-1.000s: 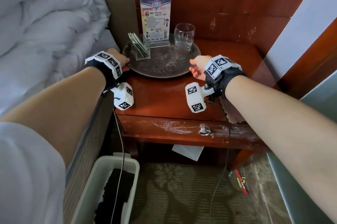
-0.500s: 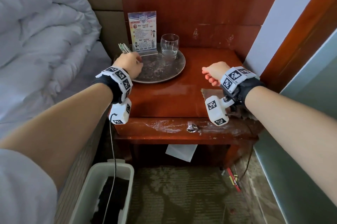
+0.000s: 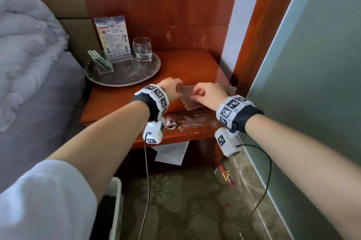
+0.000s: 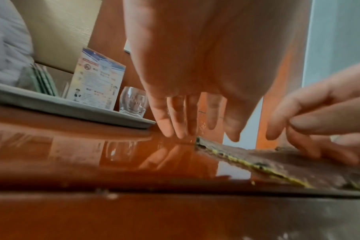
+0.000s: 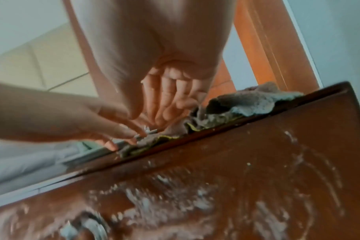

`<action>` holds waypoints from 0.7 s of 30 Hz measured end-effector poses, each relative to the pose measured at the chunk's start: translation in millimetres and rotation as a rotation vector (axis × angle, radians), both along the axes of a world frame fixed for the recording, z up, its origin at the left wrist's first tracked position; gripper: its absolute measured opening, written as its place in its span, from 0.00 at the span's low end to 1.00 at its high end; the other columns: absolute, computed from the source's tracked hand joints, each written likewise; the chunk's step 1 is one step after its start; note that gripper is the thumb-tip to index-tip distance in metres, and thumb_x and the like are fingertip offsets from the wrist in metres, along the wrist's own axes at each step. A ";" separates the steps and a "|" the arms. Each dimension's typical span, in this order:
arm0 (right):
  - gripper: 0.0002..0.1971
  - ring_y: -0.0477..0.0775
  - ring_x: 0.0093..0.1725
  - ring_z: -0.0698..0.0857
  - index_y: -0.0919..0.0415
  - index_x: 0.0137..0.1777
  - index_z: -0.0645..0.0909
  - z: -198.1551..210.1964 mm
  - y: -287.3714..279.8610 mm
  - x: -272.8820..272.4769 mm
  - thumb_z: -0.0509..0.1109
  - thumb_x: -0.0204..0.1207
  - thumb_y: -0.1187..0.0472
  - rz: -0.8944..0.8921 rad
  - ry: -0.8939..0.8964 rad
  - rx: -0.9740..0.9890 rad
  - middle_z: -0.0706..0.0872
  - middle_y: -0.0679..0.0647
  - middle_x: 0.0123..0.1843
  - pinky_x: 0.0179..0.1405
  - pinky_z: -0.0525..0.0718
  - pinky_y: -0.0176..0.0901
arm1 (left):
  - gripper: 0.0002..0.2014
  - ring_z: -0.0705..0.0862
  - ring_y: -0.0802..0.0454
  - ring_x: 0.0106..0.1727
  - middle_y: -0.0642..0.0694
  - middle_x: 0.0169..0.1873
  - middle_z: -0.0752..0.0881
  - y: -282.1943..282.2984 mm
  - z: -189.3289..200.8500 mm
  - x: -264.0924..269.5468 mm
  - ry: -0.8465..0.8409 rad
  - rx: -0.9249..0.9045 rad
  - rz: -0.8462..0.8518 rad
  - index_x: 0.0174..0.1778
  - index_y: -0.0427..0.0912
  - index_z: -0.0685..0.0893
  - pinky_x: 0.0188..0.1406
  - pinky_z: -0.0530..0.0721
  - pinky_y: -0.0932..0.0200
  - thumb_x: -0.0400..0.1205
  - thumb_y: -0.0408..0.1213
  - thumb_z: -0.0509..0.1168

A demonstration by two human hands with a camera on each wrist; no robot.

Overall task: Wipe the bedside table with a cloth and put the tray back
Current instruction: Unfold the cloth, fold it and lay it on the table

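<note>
A brown cloth (image 3: 190,101) lies at the front right of the red-brown bedside table (image 3: 121,101), one end bunched at the right edge (image 5: 247,104). My right hand (image 3: 205,93) pinches the cloth with curled fingers (image 5: 166,105). My left hand (image 3: 170,87) is just left of it, its fingers (image 4: 175,120) straight and pointing down at the cloth's left edge (image 4: 277,164). The round metal tray (image 3: 125,77) sits at the table's back left, clear of both hands.
The tray carries a printed sign (image 3: 113,38), a glass (image 3: 142,49) and a card holder (image 3: 101,61). The drawer front (image 3: 187,122) is smeared white. A bed (image 3: 29,63) is on the left, a glass panel (image 3: 312,83) on the right, a bin (image 3: 115,210) below.
My left hand has left the tray and come right to the cloth's edge. My right hand has taken hold of the cloth at the front right. The view has swung right.
</note>
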State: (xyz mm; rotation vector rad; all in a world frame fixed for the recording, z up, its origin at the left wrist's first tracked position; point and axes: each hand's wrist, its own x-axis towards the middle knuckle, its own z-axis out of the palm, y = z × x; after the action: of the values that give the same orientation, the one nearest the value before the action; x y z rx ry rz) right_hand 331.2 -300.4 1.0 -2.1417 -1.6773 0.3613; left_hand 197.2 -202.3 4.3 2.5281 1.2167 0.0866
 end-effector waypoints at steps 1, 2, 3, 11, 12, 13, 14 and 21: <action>0.14 0.54 0.51 0.85 0.52 0.58 0.82 -2.5 -3.9 -1.2 0.71 0.75 0.48 0.045 -0.077 -0.031 0.87 0.51 0.52 0.53 0.85 0.50 | 0.24 0.78 0.41 0.68 0.40 0.71 0.75 -3.1 -1.8 5.4 0.032 0.007 -0.029 0.75 0.47 0.72 0.66 0.79 0.49 0.82 0.40 0.63; 0.17 0.54 0.55 0.84 0.51 0.59 0.81 -4.5 -4.0 -4.5 0.71 0.74 0.46 0.095 -0.158 -0.052 0.86 0.50 0.55 0.53 0.84 0.51 | 0.23 0.76 0.41 0.70 0.40 0.72 0.74 -3.2 -2.0 6.7 0.065 0.021 -0.042 0.76 0.48 0.72 0.68 0.78 0.49 0.83 0.38 0.62; 0.19 0.55 0.58 0.83 0.51 0.61 0.80 -7.0 -5.8 -5.8 0.72 0.73 0.45 0.135 -0.233 -0.067 0.84 0.50 0.58 0.54 0.83 0.51 | 0.23 0.76 0.41 0.70 0.40 0.72 0.73 -3.9 -2.5 8.6 0.092 0.039 -0.049 0.75 0.48 0.72 0.68 0.78 0.49 0.83 0.38 0.62; 0.13 0.55 0.66 0.77 0.54 0.62 0.79 -21.0 -8.9 -8.8 0.66 0.78 0.55 0.254 -0.467 0.074 0.82 0.50 0.61 0.64 0.70 0.47 | 0.19 0.83 0.45 0.63 0.42 0.64 0.83 -10.7 6.6 9.3 0.177 0.053 -0.086 0.68 0.41 0.79 0.59 0.80 0.55 0.81 0.36 0.65; 0.13 0.55 0.66 0.77 0.54 0.62 0.80 -20.2 -10.0 -9.3 0.65 0.79 0.56 0.253 -0.447 0.080 0.83 0.50 0.61 0.65 0.70 0.48 | 0.19 0.83 0.44 0.62 0.42 0.63 0.84 -12.0 7.9 6.6 0.182 0.031 -0.099 0.69 0.41 0.79 0.59 0.80 0.56 0.80 0.35 0.66; 0.14 0.55 0.67 0.76 0.53 0.64 0.80 -18.7 -11.8 -9.2 0.65 0.80 0.56 0.253 -0.426 0.071 0.83 0.50 0.62 0.66 0.70 0.49 | 0.21 0.83 0.45 0.62 0.42 0.64 0.84 -13.1 9.2 2.6 0.187 0.003 -0.112 0.69 0.40 0.78 0.59 0.80 0.56 0.79 0.33 0.67; 0.15 0.55 0.68 0.76 0.52 0.65 0.80 -16.7 -14.1 -8.4 0.64 0.80 0.56 0.254 -0.408 0.052 0.83 0.50 0.64 0.68 0.70 0.50 | 0.23 0.82 0.45 0.63 0.42 0.64 0.83 -14.3 9.8 -1.9 0.206 -0.016 -0.126 0.70 0.41 0.77 0.59 0.79 0.56 0.78 0.31 0.68; 0.15 0.58 0.53 0.87 0.55 0.62 0.84 1.5 -46.2 -10.2 0.69 0.76 0.61 0.188 -0.074 -0.022 0.88 0.54 0.57 0.54 0.86 0.49 | 0.17 0.84 0.48 0.59 0.44 0.59 0.86 -42.1 11.1 -22.9 0.240 0.064 -0.190 0.64 0.40 0.82 0.59 0.82 0.56 0.78 0.34 0.70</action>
State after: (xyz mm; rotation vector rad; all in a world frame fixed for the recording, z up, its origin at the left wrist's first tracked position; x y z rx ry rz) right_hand 321.0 -346.7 2.5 -2.0414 -1.9313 0.3596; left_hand 174.4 -244.5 15.4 2.7587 1.0623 -0.2323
